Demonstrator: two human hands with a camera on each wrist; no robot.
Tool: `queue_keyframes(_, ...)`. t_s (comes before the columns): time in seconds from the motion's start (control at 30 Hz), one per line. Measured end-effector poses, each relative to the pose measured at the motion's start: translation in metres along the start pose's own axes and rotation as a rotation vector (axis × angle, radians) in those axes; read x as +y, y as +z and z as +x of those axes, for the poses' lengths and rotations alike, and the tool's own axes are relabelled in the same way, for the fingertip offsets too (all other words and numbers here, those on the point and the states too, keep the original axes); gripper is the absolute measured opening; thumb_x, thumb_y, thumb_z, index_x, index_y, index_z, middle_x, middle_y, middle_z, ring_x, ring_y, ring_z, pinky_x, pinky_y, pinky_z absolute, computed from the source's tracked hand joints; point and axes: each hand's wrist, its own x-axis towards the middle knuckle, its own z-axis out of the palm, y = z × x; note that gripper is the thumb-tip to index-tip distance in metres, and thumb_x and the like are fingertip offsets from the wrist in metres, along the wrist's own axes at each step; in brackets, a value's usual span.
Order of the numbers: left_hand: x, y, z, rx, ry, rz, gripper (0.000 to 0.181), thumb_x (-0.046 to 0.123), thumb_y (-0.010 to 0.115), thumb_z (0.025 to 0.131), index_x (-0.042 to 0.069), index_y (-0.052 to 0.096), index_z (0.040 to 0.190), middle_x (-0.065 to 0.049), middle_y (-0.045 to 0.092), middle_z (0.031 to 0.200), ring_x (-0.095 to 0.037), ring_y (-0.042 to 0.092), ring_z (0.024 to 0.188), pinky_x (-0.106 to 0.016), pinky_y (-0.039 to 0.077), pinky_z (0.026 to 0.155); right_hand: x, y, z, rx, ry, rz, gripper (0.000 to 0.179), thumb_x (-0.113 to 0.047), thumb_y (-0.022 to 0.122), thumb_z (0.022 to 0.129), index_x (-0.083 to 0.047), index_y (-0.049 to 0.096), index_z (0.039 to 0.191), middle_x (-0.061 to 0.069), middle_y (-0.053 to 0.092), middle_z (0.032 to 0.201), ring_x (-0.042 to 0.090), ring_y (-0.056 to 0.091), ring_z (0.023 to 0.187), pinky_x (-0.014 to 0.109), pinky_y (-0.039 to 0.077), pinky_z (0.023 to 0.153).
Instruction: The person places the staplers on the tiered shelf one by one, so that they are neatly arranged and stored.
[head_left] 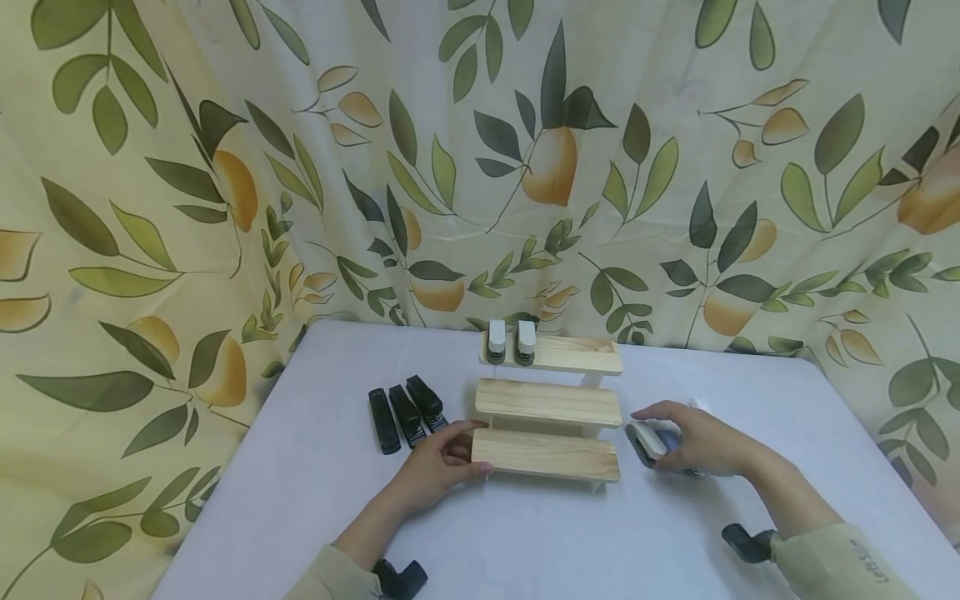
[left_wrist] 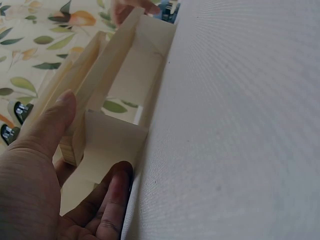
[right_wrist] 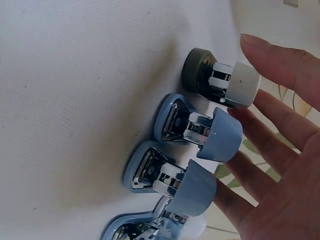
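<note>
My left hand (head_left: 435, 471) grips the left end of the lowest board of a three-step wooden stand (head_left: 547, 454), its thumb on the front edge. In the left wrist view, the other fingers curl behind and below, beside a white support panel (left_wrist: 112, 137). Right of the stand, my right hand (head_left: 712, 442) spreads its fingers around a white-topped stapler with a dark base (right_wrist: 242, 85). Its thumb stands apart from the stapler; whether the fingertips touch it, I cannot tell. Several blue staplers (right_wrist: 194, 187) stand in a row beside it, partly hidden by the hand in the head view.
Three black staplers (head_left: 385, 421) lie left of the stand. Two white-topped staplers (head_left: 497, 342) stand on its top board (head_left: 573, 354). A white cloth (head_left: 300, 500) covers the table, and a leaf-and-fruit patterned curtain (head_left: 480, 233) hangs behind it.
</note>
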Motion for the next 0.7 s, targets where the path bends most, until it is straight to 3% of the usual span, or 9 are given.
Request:
queue_keyframes(0.3,-0.0014,0.0002,0.0006,0.005,-0.005,0.016,0.060,0.046,0.084,0.086,0.044,0.058,0.140,0.002,0.066,0.116,-0.016,0.065,0.102,-0.028,0.056,0.088,0.0050,0.0046,0.0027,-0.001,-0.006,0.006,0.076,-0.021,0.090,0.075,-0.012,0.058,0.143,0.028,0.050,0.151,0.044,0.053,0.129,0.066,0.048,0.098)
queue_keyframes(0.7,0.0004,-0.0001,-0.0002,0.003,0.000,0.016,0.061,0.045,0.083,0.086,0.041,0.058,0.141,0.002,0.066,0.117,-0.015,0.066,0.101,-0.027,0.056,0.088,0.0106,0.0073,0.0095,-0.008,0.017,-0.013,0.076,-0.026,0.091,0.076,-0.012,0.059,0.143,0.023,0.055,0.148,0.043,0.054,0.128,0.068,0.047,0.100)
